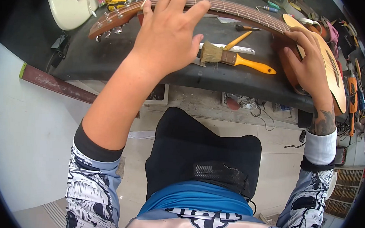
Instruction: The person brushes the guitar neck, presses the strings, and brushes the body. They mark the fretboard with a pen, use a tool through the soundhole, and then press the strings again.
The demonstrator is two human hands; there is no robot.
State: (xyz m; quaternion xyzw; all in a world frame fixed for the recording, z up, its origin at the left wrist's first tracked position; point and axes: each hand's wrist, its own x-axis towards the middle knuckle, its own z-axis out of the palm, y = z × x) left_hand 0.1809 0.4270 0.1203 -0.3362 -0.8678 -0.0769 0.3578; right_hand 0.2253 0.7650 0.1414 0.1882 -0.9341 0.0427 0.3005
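Observation:
An acoustic guitar (333, 77) lies on the dark workbench (123, 62), its pale body at the right and its neck running left to the headstock (108, 24). My left hand (171, 23) is over the neck near the headstock, fingers spread, with nothing seen in it. My right hand (306, 59) rests where the neck meets the body, fingers apart and curved over the edge. Between my hands lie a brush (252, 64) with a yellow handle, a metal ruler (247, 50) and a dark-tipped tool (247, 28).
A white guitar body (63, 6) is at the upper left, near yellow tools (117, 2). More tools, among them an orange one (352, 93), crowd the right side. A reddish bar (59, 83) juts out at the left. Below the bench, a cable (266, 117) hangs.

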